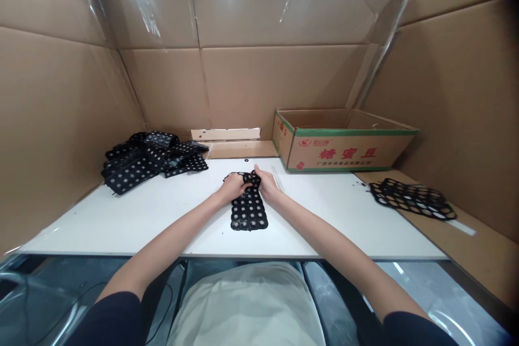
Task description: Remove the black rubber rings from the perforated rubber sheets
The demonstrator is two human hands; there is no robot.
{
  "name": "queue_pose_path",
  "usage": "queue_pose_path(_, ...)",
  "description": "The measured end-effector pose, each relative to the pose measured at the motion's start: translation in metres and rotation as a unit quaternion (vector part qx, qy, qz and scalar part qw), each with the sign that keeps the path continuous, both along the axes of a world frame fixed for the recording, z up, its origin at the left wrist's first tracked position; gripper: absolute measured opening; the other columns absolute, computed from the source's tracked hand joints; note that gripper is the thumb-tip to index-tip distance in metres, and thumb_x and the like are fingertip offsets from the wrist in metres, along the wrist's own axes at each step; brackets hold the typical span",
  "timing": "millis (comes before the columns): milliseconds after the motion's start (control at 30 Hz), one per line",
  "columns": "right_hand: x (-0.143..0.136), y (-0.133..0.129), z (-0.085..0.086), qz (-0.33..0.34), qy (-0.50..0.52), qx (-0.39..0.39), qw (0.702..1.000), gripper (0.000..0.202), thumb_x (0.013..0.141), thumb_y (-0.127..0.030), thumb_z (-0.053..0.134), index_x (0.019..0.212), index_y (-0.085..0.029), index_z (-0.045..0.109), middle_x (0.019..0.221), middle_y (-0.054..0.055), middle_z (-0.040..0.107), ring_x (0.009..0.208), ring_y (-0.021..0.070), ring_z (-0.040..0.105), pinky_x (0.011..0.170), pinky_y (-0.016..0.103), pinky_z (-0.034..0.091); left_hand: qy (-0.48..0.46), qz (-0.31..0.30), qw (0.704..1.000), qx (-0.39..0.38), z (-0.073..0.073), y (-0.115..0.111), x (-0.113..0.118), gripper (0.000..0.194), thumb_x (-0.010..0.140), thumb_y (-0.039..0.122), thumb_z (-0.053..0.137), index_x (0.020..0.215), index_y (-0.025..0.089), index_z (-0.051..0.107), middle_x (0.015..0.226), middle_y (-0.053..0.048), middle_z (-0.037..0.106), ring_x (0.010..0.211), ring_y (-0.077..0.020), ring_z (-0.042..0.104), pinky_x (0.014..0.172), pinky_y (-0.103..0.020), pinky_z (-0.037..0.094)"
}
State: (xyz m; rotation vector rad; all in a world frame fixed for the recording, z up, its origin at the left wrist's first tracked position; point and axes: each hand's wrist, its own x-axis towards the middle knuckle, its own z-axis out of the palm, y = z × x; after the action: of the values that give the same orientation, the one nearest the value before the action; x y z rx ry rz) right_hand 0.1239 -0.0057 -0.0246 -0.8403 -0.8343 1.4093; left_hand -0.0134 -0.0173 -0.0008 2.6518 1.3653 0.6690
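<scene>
A black sheet with rows of pale round dots point(249, 211) lies at the middle of the white table point(324, 227), its far end raised a little between my hands. My left hand point(234, 186) has its fingers closed on the sheet's far left part. On the other side, my right hand point(266, 183) pinches the far right corner, thumb pointing up. A small black ring point(246, 160) sits on the table just beyond my hands.
Several similar black dotted sheets point(138, 165) are heaped at the left. A cardboard box with green edges point(344, 146) stands at the back right. Black net-like sheets with open holes point(413, 199) lie at the right on cardboard. Cardboard walls point(243, 81) enclose the table.
</scene>
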Motion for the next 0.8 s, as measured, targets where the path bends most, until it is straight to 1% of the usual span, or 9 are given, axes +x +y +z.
queue_pose_path(100,0.003,0.004,-0.001,-0.021,-0.016,-0.048,0.998,0.04,0.061,-0.053,0.07,0.051,-0.016,0.059,0.049,0.0,0.054,0.05,0.0112,0.048,0.055,0.027,0.036,0.022,-0.005,1.0,-0.003,0.0,-0.006,0.005,0.022,0.084,0.027,0.052,0.078,0.013,0.068,0.081,-0.013,0.069,0.076,-0.0231,0.064,0.072,-0.03,0.045)
queue_pose_path(167,0.004,0.005,-0.001,-0.029,-0.031,-0.036,0.998,0.041,0.061,-0.054,0.07,0.052,-0.016,0.059,0.049,-0.001,0.053,0.05,0.0109,0.047,0.054,0.026,0.035,0.004,-0.003,1.0,-0.009,-0.001,-0.007,0.006,0.022,0.084,0.027,0.052,0.077,0.012,0.068,0.079,-0.013,0.069,0.075,-0.0234,0.064,0.072,-0.031,0.046)
queue_pose_path(300,0.005,0.002,0.004,0.003,-0.037,0.02,0.999,0.04,0.058,-0.055,0.071,0.06,-0.015,0.063,0.058,0.0,0.059,0.057,0.0117,0.051,0.059,0.025,0.037,-0.152,-0.038,0.986,-0.057,-0.006,-0.001,0.001,0.015,0.08,0.023,0.057,0.086,0.013,0.067,0.087,-0.009,0.069,0.082,-0.0213,0.063,0.079,-0.032,0.047)
queue_pose_path(400,0.005,-0.002,0.008,0.052,-0.033,0.054,0.997,0.035,0.048,-0.042,0.08,0.067,-0.017,0.065,0.067,0.0,0.063,0.063,0.0122,0.054,0.064,0.025,0.038,-0.264,-0.042,0.957,-0.11,-0.011,0.006,-0.003,0.018,0.075,0.02,0.062,0.091,0.013,0.066,0.09,-0.006,0.069,0.084,-0.0192,0.063,0.082,-0.032,0.047)
queue_pose_path(467,0.005,-0.003,0.009,0.056,-0.039,0.059,0.996,0.035,0.044,-0.037,0.082,0.066,-0.017,0.064,0.066,-0.001,0.063,0.062,0.0115,0.053,0.063,0.025,0.038,-0.285,-0.035,0.949,-0.127,-0.013,0.009,-0.004,0.018,0.074,0.019,0.063,0.09,0.012,0.066,0.09,-0.005,0.069,0.084,-0.0189,0.062,0.083,-0.032,0.047)
queue_pose_path(533,0.005,-0.003,0.008,0.044,-0.041,0.043,0.997,0.035,0.047,-0.042,0.08,0.06,-0.016,0.061,0.06,-0.002,0.06,0.057,0.0103,0.05,0.06,0.025,0.036,-0.262,-0.046,0.956,-0.12,-0.013,0.008,-0.004,0.017,0.076,0.02,0.061,0.09,0.012,0.066,0.091,-0.006,0.069,0.085,-0.0191,0.062,0.084,-0.032,0.047)
queue_pose_path(633,0.003,-0.001,0.004,0.019,-0.034,0.016,0.999,0.042,0.051,-0.05,0.076,0.051,-0.017,0.052,0.051,-0.003,0.052,0.051,0.0091,0.044,0.055,0.025,0.032,-0.156,-0.064,0.983,-0.074,-0.007,0.003,0.0,0.015,0.08,0.022,0.057,0.088,0.014,0.068,0.09,-0.007,0.07,0.086,-0.0206,0.063,0.084,-0.033,0.046)
queue_pose_path(700,0.002,0.002,0.002,-0.006,-0.04,0.009,0.999,0.045,0.051,-0.053,0.075,0.049,-0.018,0.048,0.048,-0.004,0.049,0.048,0.0091,0.042,0.053,0.025,0.031,-0.071,-0.057,0.995,-0.038,-0.002,-0.003,0.004,0.017,0.082,0.022,0.055,0.086,0.014,0.068,0.089,-0.009,0.07,0.085,-0.0222,0.064,0.082,-0.033,0.046)
queue_pose_path(800,0.001,0.007,-0.002,-0.06,-0.057,-0.015,0.996,0.045,0.058,-0.057,0.069,0.051,-0.019,0.046,0.044,-0.004,0.044,0.045,0.0093,0.038,0.051,0.026,0.029,0.017,-0.025,0.999,-0.012,0.003,-0.011,0.01,0.02,0.084,0.025,0.052,0.087,0.013,0.068,0.088,-0.012,0.069,0.082,-0.0235,0.064,0.079,-0.033,0.047)
